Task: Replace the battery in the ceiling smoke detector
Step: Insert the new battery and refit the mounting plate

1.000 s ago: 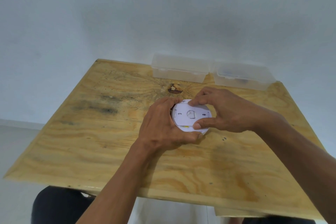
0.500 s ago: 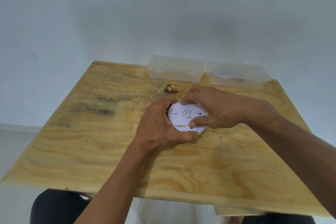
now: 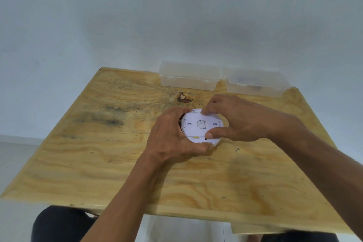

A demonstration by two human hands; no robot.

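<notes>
Detector point(image 3: 200, 125): white round disc, back side up, lying on the bench point(image 3: 98, 153) near its middle, just this side of a dark knot point(image 3: 184, 97) in the wood. Likely light, rigid moulded plastic with a smooth, somewhat slippery shell; clips and backplate probably brittle if forced. Best taken by the rim, one hand steadying the body while the other works the backplate. A yellow strip shows at the near edge of the back; whether a battery is seated cannot be told. Left hand point(image 3: 172, 139): curled round the detector's left and near rim, thumb along the near edge, holding it in place. Right hand point(image 3: 239, 120): over the detector's right side, forefinger tip on the far edge of the backplate and thumb on its near right, pinching across it. Two clear lidded boxes point(image 3: 188, 76) point(image 3: 255, 82): beyond the detector, at the bench's far edge, well apart from it; contents unclear.
</notes>
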